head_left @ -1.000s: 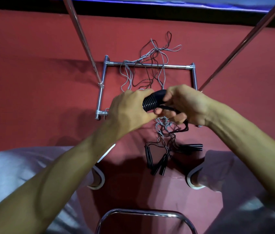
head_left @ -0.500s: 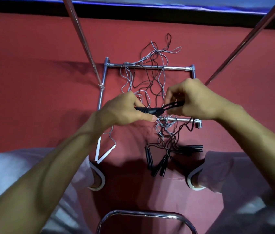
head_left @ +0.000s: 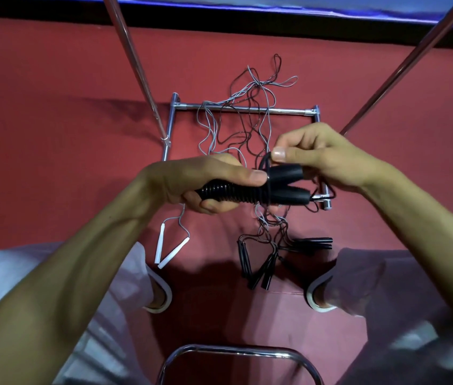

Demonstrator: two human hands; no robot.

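My left hand grips the ribbed black handles of a jump rope, held level above the floor. The two smooth handle ends fork apart toward the right. My right hand pinches the thin black cord where it leaves the upper handle, thumb on top. A tangle of grey and black ropes hangs over a chrome rack frame behind my hands.
A pair of white handles and several black handles dangle below the rack over the red floor. Two slanted chrome poles rise from the rack. A chrome chair rail curves between my knees.
The handles have swung nearer the camera, with the ribbed grips in my left fist now showing. My right hand shifted from the handle end to pinching the cord.
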